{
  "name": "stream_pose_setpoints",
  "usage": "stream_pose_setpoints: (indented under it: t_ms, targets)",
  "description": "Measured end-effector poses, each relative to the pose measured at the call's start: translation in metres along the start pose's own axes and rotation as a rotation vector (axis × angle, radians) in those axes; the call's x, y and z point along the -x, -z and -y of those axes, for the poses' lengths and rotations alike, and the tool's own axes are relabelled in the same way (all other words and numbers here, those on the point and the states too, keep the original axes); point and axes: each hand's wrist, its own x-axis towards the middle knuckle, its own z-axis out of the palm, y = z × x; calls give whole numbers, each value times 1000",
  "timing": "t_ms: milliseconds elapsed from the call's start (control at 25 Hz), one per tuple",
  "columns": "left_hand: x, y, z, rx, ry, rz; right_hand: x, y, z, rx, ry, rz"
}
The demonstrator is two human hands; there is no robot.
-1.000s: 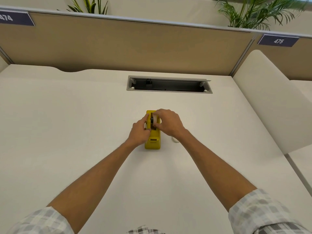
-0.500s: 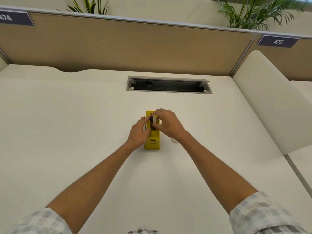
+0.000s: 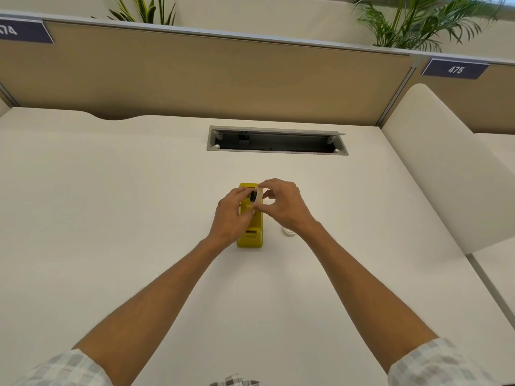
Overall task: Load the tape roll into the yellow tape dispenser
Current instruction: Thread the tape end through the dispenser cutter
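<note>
Dispenser: the yellow tape dispenser (image 3: 250,232) stands on the white desk (image 3: 111,218), directly before you.
Roll: your tape roll (image 3: 258,196) sits just above the dispenser's cradle, a black hub (image 3: 253,196) at its centre.
Right hand (image 3: 284,206): your fingertips pinch the roll's rim.
Left hand (image 3: 230,215): closed around the hub side and resting against the dispenser's flank.
Advice: keep the roll upright, line the hub's ends with the cradle slots, then lower straight down.
Beside: a small white object (image 3: 288,232), too hidden to identify.
</note>
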Motion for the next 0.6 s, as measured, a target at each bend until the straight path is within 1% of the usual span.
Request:
stream_pose_setpoints:
  t_ms: [120,320,400,480,600]
  targets:
    - [6,-4,-5,21,-26,-5,8,2,4,-135,-97,-42]
    - [6,-3,-13,-69,-82,-59,16,7,18,-353,-271,-124]
    - [5,0,-16,-87,-87,-39,17,8,19,-358,-320,-160]
    - [5,3,-20,-83,-73,-10,18,8,18,-306,-348,-188]
    - [3,6,-18,-89,-67,50,19,9,15,-229,-362,-168]
